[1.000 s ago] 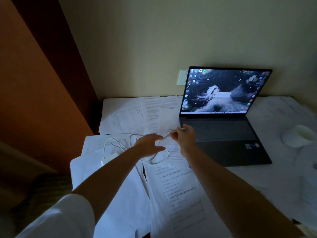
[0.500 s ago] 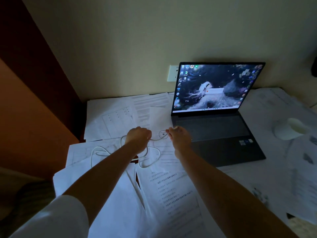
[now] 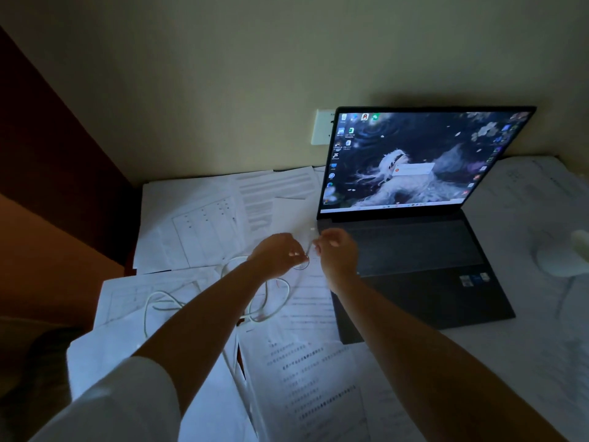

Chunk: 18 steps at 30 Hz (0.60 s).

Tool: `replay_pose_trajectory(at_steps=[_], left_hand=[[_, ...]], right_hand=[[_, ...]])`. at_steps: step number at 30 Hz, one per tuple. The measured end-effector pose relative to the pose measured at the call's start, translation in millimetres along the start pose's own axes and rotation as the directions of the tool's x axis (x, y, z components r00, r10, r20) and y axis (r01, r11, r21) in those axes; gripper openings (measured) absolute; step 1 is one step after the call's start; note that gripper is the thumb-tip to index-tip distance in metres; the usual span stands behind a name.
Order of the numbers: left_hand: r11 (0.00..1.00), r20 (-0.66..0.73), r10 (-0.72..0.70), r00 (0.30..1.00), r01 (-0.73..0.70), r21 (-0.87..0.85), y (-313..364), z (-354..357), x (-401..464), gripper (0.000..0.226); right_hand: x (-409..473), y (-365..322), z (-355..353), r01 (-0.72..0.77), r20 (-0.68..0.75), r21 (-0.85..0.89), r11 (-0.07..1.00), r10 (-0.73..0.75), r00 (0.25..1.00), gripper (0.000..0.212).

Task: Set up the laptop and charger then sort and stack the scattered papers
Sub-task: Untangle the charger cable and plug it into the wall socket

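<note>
Head view, laptop as landmark. Laptop (image 3: 411, 224) stood open with the screen lit, back against the wall. Left hand (image 3: 277, 255) and right hand (image 3: 338, 253) were just off its left front corner, nearly touching. Both pinched the white cable (image 3: 277, 301): left curled round the run, right on the tip end by the laptop's left edge. My read: left fed slack while right aimed the plug at a port on that edge. The plug itself was too small and blurred to confirm.

The rest of the cable lay looped on the papers (image 3: 204, 224) left of the laptop and trailed further left under the forearm. Charger brick not visible. Outlet (image 3: 322, 130) sat on the wall just left of the screen's top corner. Papers were unsorted, spread left of, in front of and right of the laptop.

Versus half a second earlier: both hands had moved closer to the laptop's left edge and to each other, the gap between them mostly closed. Loops stayed roughly put. Camera tilted slightly.
</note>
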<state>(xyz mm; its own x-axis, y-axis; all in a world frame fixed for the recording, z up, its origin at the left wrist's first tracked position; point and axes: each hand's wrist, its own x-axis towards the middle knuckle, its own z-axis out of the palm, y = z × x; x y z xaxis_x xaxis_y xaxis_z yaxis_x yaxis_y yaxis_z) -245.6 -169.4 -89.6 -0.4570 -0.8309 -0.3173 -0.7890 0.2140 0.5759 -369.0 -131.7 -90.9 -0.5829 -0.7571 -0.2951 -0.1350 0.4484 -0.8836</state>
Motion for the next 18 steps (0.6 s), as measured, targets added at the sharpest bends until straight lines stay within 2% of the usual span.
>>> replay_pose_trajectory(at_steps=[4, 9, 10, 13, 18], left_hand=[[0.999, -0.024, -0.041, 0.999, 0.041, -0.011, -3.4, 5.4, 9.5, 0.012], [0.997, -0.033, -0.061, 0.998, 0.060, -0.041, -1.2, 6.6, 24.3, 0.031], [0.998, -0.036, -0.067, 0.997, 0.066, -0.025, 0.0, 6.3, 26.5, 0.037], [0.995, -0.032, -0.059, 0.998, 0.061, 0.075, 1.6, 6.4, 31.3, 0.049], [0.981, -0.070, 0.037, 0.997, -0.023, 0.190, 0.5, 11.3, 33.4, 0.026]], right_hand=[[11.2, -2.9, -2.7, 0.052, 0.011, -0.106, 0.993, -0.051, 0.999, 0.020], [10.0, 6.1, -8.9, 0.147, 0.059, -0.332, 0.932, -0.135, 0.989, 0.022], [10.3, 9.0, -10.3, 0.205, 0.083, -0.415, 0.886, -0.187, 0.979, 0.021], [13.1, 16.6, -16.7, 0.354, 0.150, -0.685, 0.637, -0.352, 0.924, 0.027], [15.8, 27.6, -17.1, 0.411, 0.224, -0.793, 0.450, -0.412, 0.883, 0.051]])
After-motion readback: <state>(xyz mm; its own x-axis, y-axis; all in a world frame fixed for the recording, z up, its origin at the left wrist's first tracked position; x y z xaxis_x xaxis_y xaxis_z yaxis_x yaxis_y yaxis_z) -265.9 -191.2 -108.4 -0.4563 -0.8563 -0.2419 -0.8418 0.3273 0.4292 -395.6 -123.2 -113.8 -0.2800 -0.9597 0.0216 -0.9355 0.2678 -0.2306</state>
